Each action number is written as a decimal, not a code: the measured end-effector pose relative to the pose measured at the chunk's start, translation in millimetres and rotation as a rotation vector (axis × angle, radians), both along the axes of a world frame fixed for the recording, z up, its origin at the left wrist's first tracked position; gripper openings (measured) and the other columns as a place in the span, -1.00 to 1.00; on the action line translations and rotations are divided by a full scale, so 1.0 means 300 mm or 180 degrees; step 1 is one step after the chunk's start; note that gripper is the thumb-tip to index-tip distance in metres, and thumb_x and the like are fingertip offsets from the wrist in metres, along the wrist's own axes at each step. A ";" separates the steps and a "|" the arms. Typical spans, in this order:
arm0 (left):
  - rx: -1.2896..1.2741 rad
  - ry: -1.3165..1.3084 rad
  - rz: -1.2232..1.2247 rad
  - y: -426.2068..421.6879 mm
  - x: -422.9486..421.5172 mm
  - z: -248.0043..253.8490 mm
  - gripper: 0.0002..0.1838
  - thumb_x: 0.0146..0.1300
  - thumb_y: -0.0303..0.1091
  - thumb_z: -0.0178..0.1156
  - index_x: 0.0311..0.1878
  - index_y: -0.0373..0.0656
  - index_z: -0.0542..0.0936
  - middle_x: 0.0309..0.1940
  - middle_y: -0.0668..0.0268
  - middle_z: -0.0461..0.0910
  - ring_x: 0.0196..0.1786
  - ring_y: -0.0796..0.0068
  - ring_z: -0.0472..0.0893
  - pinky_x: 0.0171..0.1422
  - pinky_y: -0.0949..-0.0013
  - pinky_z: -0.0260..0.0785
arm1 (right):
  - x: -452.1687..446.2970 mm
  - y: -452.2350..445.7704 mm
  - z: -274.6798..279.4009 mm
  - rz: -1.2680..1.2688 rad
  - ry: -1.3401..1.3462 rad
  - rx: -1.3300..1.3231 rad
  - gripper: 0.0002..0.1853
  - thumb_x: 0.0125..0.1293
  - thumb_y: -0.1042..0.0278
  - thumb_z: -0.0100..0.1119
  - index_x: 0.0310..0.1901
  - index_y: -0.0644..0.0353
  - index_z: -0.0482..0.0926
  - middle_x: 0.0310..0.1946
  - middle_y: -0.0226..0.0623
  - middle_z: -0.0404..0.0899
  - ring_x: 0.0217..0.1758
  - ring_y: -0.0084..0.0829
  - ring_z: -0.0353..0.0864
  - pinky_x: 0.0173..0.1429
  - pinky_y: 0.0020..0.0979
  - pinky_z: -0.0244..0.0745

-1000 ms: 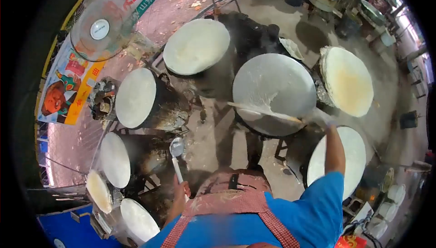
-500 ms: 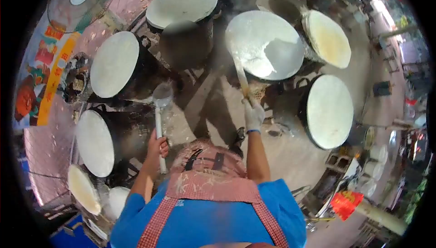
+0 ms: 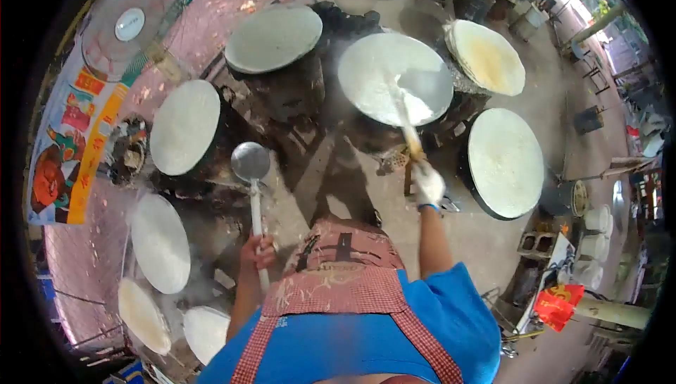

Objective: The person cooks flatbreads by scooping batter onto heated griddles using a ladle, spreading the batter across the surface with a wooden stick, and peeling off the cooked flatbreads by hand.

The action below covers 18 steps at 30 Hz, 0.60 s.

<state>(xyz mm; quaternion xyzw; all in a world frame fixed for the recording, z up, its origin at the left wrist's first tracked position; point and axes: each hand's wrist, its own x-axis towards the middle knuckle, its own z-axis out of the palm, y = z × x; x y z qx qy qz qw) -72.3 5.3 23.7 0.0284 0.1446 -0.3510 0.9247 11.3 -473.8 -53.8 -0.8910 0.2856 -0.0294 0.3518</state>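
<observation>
My left hand (image 3: 258, 252), bare, is wrapped round the pale handle of a ladle (image 3: 251, 162) with a round metal bowl held up in front of me. In a white glove, my right hand (image 3: 428, 183) grips the wooden handle of a spreader (image 3: 408, 127); its far end lies in white batter on a round griddle (image 3: 366, 74). Batter covers much of that griddle, while a grey patch shows bare on its right side. The exact shape of the spreader's end is hard to make out in the batter.
Around me stand several more griddles topped with white rounds, among them a right one (image 3: 505, 162), a left one (image 3: 185, 127) and a back one (image 3: 274, 39). A stack of browned flatbreads (image 3: 489, 60) lies back right. A fan (image 3: 129, 25) stands at upper left.
The spreader and my right hand have moved right, the spreader's end now nearer the griddle's middle. The ladle, still in my left hand, has shifted slightly. The whole view has turned a little.
</observation>
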 end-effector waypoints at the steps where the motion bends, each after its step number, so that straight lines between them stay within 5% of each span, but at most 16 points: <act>1: -0.0098 -0.0171 0.0012 -0.017 -0.008 0.017 -0.61 0.34 -0.26 -0.14 0.24 0.16 0.24 -0.52 0.37 0.28 -0.65 0.57 0.28 -0.61 0.47 0.22 | -0.016 -0.049 0.034 -0.0049 -0.0111 -0.0315 -0.68 0.18 0.05 0.03 -0.03 -0.20 0.57 -0.39 -0.10 0.61 -0.37 -0.11 0.61 -0.24 -0.14 0.48; 5: 0.0043 0.0054 0.0100 -0.042 -0.002 -0.038 -0.49 0.33 -0.26 -0.15 0.35 0.25 0.11 -0.53 0.36 0.26 -0.64 0.57 0.28 -0.60 0.45 0.22 | 0.122 0.068 0.199 -0.0354 -0.0491 0.0483 -0.66 0.18 0.10 0.04 -0.19 0.19 0.59 -0.43 -0.05 0.59 -0.40 -0.17 0.59 -0.29 -0.24 0.42; 8: -0.0356 0.0367 -0.0098 -0.052 0.007 -0.090 -0.50 0.33 -0.26 -0.17 0.34 0.23 0.13 -0.54 0.36 0.27 -0.63 0.56 0.28 -0.59 0.42 0.23 | 0.108 0.127 0.110 0.0766 -0.0254 -0.0590 -0.59 0.16 -0.07 0.01 -0.15 0.07 0.59 -0.36 -0.06 0.59 -0.34 -0.03 0.57 -0.27 -0.19 0.45; 9: -0.0265 0.0393 -0.0180 -0.050 -0.001 -0.084 -0.51 0.33 -0.26 -0.17 0.34 0.21 0.14 -0.55 0.35 0.27 -0.63 0.55 0.29 -0.56 0.40 0.25 | 0.045 0.090 0.044 0.0561 -0.0597 -0.0575 -0.60 0.17 -0.06 0.02 -0.12 0.03 0.58 -0.37 -0.07 0.59 -0.34 -0.04 0.57 -0.25 -0.17 0.45; 10: -0.0220 0.0284 -0.0328 -0.031 0.006 -0.111 -0.56 0.33 -0.24 -0.16 0.28 0.14 0.19 -0.56 0.35 0.27 -0.64 0.54 0.28 -0.59 0.40 0.23 | 0.019 -0.005 -0.012 0.0344 -0.0982 -0.0580 -0.61 0.17 -0.06 0.02 -0.09 -0.01 0.57 -0.37 -0.08 0.59 -0.33 -0.04 0.57 -0.24 -0.15 0.45; 12: -0.0167 0.0150 -0.0317 -0.075 0.000 -0.022 -0.66 0.33 -0.20 -0.15 0.13 -0.04 0.33 -0.59 0.35 0.27 -0.67 0.52 0.27 -0.65 0.39 0.21 | 0.011 -0.171 0.014 0.0008 0.0217 -0.0637 -0.61 0.17 -0.01 0.05 -0.03 -0.04 0.55 -0.33 -0.10 0.60 -0.28 -0.08 0.59 -0.18 -0.22 0.45; 14: -0.0128 0.0289 -0.0519 -0.042 0.012 -0.113 -0.76 0.32 -0.18 -0.13 -0.13 -0.13 0.38 -0.63 0.36 0.26 -0.69 0.52 0.27 -0.69 0.41 0.19 | 0.077 -0.099 0.311 -0.0708 -0.0386 0.0571 -0.66 0.18 0.05 0.07 -0.08 0.01 0.59 -0.38 -0.07 0.60 -0.30 -0.10 0.59 -0.21 -0.24 0.45; 16: -0.0192 0.0378 -0.0850 -0.071 0.016 -0.143 -0.74 0.32 -0.17 -0.12 -0.35 -0.16 0.38 -0.67 0.37 0.24 -0.70 0.53 0.26 -0.72 0.43 0.17 | 0.184 -0.090 0.159 -0.0599 -0.0755 0.0289 -0.66 0.16 0.07 0.08 -0.17 0.13 0.61 -0.41 -0.02 0.58 -0.31 -0.08 0.59 -0.23 -0.24 0.45; 18: -0.0271 0.0293 -0.1293 -0.107 0.090 -0.134 -0.67 0.32 -0.16 -0.11 -0.52 -0.13 0.32 -0.71 0.40 0.21 -0.72 0.56 0.26 -0.74 0.47 0.16 | 0.161 -0.055 -0.037 0.0669 0.0311 -0.1307 -0.64 0.15 0.05 0.07 -0.13 0.08 0.60 -0.33 -0.08 0.60 -0.26 -0.12 0.60 -0.16 -0.26 0.45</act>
